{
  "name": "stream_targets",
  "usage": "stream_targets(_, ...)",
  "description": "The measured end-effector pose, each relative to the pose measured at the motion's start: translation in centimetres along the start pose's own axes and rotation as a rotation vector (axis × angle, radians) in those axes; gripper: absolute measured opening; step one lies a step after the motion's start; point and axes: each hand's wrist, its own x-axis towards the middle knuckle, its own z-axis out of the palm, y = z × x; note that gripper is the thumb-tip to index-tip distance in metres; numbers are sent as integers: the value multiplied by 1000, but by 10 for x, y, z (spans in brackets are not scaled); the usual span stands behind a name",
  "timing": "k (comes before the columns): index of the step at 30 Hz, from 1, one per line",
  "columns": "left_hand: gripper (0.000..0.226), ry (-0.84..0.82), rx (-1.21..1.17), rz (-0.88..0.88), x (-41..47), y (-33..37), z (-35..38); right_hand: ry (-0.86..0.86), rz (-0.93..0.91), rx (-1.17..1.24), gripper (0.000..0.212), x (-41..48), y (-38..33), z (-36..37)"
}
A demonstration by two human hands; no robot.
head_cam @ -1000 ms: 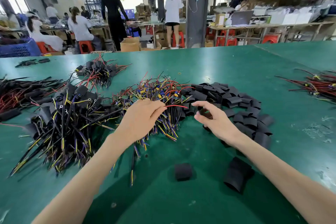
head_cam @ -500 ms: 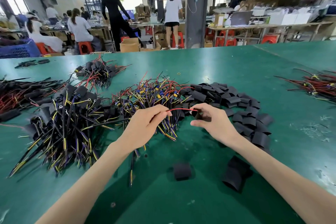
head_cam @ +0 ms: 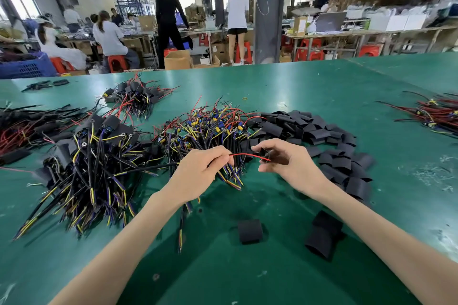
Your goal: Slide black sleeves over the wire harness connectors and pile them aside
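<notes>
- the left hand (head_cam: 198,176) is closed on one wire harness (head_cam: 244,155); its red lead is pinched between thumb and forefinger, over the unsleeved heap (head_cam: 208,129).
- the right hand (head_cam: 285,163) is closed on a black sleeve (head_cam: 266,155), pinched at its rim, with the red lead's tip at or just inside its mouth; which cannot be told.
- step judged: threading, only begun.
- for a clean pass, the sleeve mouth should be kept round, not squashed flat, and all leads gathered into one bundle before being fed through, so that no stray end catches on the rim. the sleeve should then be drawn along until the connector is covered.
- the sleeved pile (head_cam: 99,151) lies to the left on the table (head_cam: 297,86); the finished piece belongs there.
- count: two hands, one harness in hand, one sleeve in hand, two loose sleeves (head_cam: 250,231) near the front, five wire heaps in all. the sleeve stock (head_cam: 309,129) is too dense to count.
</notes>
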Motion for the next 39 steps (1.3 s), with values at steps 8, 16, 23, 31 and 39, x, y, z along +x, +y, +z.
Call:
stream_targets(8, 21, 48, 81, -1, 2, -4, 0, -53, 9, -2, 44, 0, 1, -4)
stream_targets(16, 19, 113, 242, 57, 1, 2, -1, -102, 28, -1, 52, 2, 1, -9)
stream_targets(23, 22, 154, 488, 209, 0, 8, -2, -109, 31, -45, 43, 1, -1, -7)
stream_targets(31, 13, -71, 435, 245, -5, 13, 25, -69, -340, -707, 41, -6, -8, 6)
stream_targets(39, 70, 5, 3, 183, -5, 14, 34, -104, -322, -624, 34, -11, -14, 16)
